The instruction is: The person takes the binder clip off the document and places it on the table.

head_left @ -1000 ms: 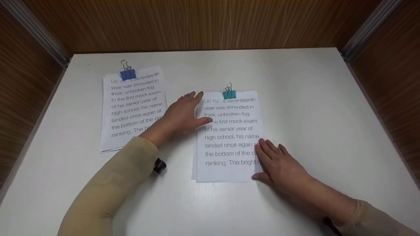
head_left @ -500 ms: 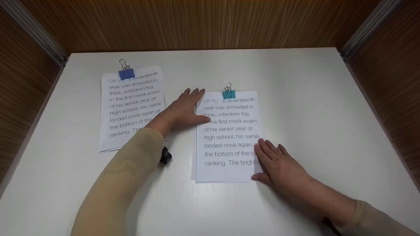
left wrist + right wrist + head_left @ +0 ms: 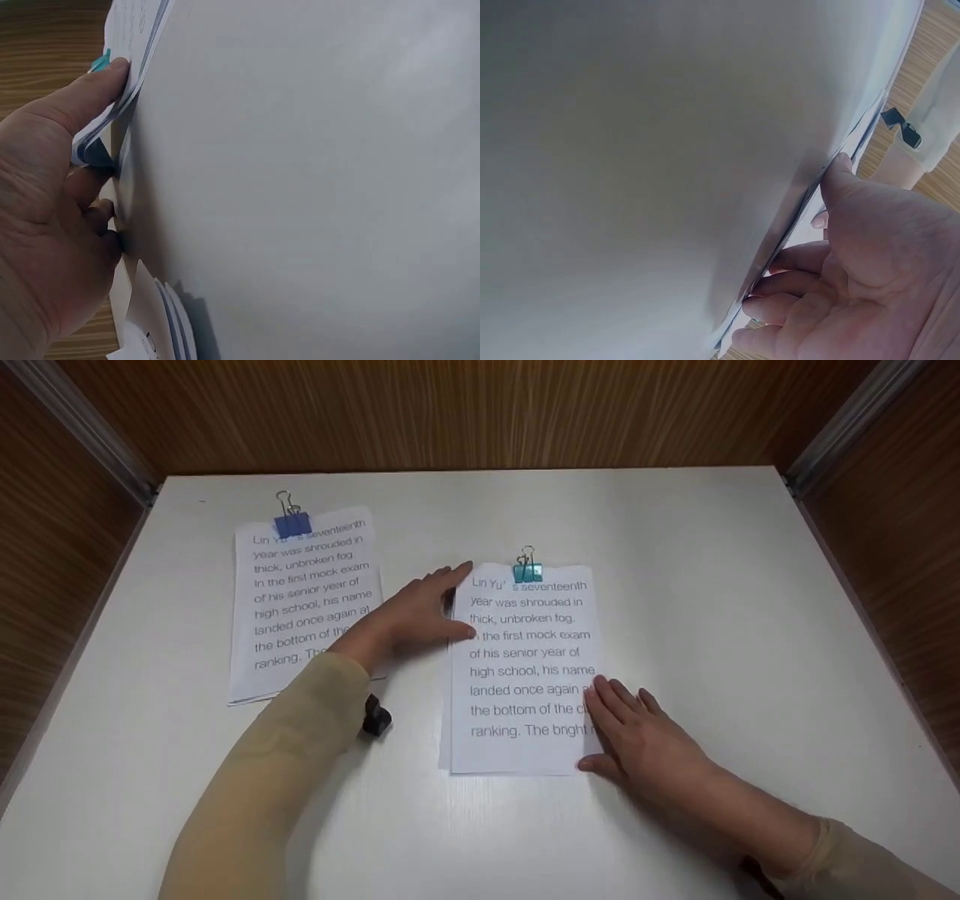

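Note:
A stack of printed paper sheets (image 3: 525,750) lies in the middle of the table in the head view. A teal binder clip (image 3: 528,573) sits at its top edge. My left hand (image 3: 416,611) is at the stack's upper left side, thumb over the edge, the other fingers spread along it. In the left wrist view, my left thumb (image 3: 97,90) touches the top sheet near the slightly raised edges. My right hand (image 3: 649,739) rests against the lower right side, fingers straight and touching the paper. The right wrist view shows my right fingertips (image 3: 761,307) along that edge.
To the left lies a second printed stack (image 3: 300,585), slightly turned, with a blue binder clip (image 3: 293,523) at its top. My left forearm partly covers its lower right corner. Wooden panels (image 3: 480,416) border the white table (image 3: 697,547).
My left forearm has shifted right and forward, and the left thumb has drawn back slightly toward the stack's left edge. My right hand stays against the lower right side.

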Demonstrator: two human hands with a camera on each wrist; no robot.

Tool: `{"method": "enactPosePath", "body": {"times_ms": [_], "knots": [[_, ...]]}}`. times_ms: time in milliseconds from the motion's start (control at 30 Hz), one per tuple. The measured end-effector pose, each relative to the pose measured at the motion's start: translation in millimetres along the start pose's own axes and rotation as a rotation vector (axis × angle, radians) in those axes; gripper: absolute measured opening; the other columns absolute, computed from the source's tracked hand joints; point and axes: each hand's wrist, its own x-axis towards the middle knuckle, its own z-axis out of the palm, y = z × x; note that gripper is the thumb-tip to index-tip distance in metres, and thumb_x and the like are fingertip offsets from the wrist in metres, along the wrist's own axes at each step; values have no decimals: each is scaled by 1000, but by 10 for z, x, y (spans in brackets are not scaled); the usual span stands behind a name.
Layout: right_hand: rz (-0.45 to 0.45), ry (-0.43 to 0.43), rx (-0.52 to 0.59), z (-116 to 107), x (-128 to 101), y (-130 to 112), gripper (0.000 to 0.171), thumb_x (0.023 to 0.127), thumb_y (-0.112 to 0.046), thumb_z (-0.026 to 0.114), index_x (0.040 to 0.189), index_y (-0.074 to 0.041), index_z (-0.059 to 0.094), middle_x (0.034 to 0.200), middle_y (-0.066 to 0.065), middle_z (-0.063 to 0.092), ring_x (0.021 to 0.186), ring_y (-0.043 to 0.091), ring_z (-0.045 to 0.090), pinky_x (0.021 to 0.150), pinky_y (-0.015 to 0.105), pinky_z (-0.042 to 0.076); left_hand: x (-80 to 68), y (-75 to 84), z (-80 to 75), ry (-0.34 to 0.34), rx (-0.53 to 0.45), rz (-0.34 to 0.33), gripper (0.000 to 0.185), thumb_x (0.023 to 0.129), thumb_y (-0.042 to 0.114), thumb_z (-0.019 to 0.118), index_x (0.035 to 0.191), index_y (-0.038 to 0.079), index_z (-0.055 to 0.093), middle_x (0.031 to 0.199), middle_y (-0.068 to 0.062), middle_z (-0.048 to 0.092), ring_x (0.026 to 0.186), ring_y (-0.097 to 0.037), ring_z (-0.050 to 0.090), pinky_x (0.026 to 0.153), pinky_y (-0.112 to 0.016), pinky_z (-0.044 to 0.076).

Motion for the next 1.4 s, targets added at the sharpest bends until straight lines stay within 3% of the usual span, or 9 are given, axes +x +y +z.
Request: {"method": "enactPosePath", "body": {"times_ms": [133,233,333,433,667,933,1100,1233,1400], "knots": [[-1,11,1,-4,-17,5,91,98,-49,73,160,8,37,166,28,35,152,47,36,119,66,33,-9,20,14,-22,-141,51,109,88,30,87,172,35,17,166,6,44,148,-10,41,125,-32,24],[-8,32,2,-3,-29,4,90,98,-48,74,159,8,39,165,28,37,151,47,38,118,67,34,-31,48,30,-77,-342,66,107,91,19,84,171,41,16,147,4,63,122,-14,66,114,-36,42],[-12,46,-7,7,-32,3,90,97,-47,76,159,8,40,164,29,39,150,47,39,117,67,35,-18,72,52,-106,-456,65,103,94,12,80,170,43,17,136,2,68,106,-19,74,105,-35,50],[-5,38,-13,13,-24,-3,91,97,-48,76,159,7,39,164,28,38,151,46,38,117,67,35,41,78,71,-91,-440,89,95,96,11,76,171,36,22,133,-2,68,103,-20,74,102,-32,51],[16,5,-4,10,-3,-7,92,97,-49,74,161,6,37,166,27,35,153,45,35,119,67,32,183,86,115,-23,-407,151,75,99,9,70,167,20,38,138,-2,68,109,-17,71,108,-30,46],[11,16,19,18,9,13,92,96,-49,76,161,4,38,166,25,36,153,44,36,119,65,33,188,98,176,70,-416,65,74,99,10,69,165,26,41,159,3,52,132,-7,54,122,-28,30],[44,16,148,-47,31,70,90,96,-48,77,160,3,41,167,24,37,154,44,34,122,64,29,167,150,182,101,-422,61,73,99,9,69,164,30,43,162,4,49,135,-7,53,123,-28,30],[104,69,240,-225,102,132,83,97,-45,78,160,-1,45,167,22,38,152,46,38,120,63,33,124,198,183,108,-417,88,72,99,9,68,164,30,43,161,3,51,128,-10,58,119,-29,35],[141,251,338,-521,336,286,69,99,-33,79,155,-2,53,157,21,52,141,44,53,111,60,46,45,255,187,108,-450,156,71,100,6,67,164,28,43,152,0,60,114,-15,67,110,-29,44]]}}
